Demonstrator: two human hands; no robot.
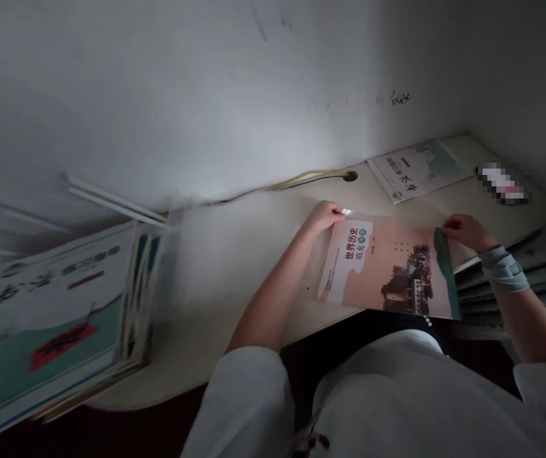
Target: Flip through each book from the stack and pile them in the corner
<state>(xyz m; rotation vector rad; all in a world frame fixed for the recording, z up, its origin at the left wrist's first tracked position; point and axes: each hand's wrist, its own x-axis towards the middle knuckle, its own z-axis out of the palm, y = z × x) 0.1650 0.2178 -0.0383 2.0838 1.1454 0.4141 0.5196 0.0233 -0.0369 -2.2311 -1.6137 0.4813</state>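
A history textbook (387, 267) with a pink cover, a printed building and Chinese title lies tilted on the pale desk (235, 267). A thin clear plastic sheet (308, 267) seems to cover it and reach past its left edge. My left hand (323, 216) pinches the top left corner, where a small white tab shows. My right hand (464, 232) grips the top right corner of the book, and a grey wrist support (503, 269) wraps that wrist.
A tall, blurred stack of books (53, 305) stands at the desk's left. A thin book (419, 168) lies at the back, beside a pixelated object (502, 183). A yellow cable (311, 178) enters a desk grommet (350, 176). Grey papers (540, 273) sit at the right.
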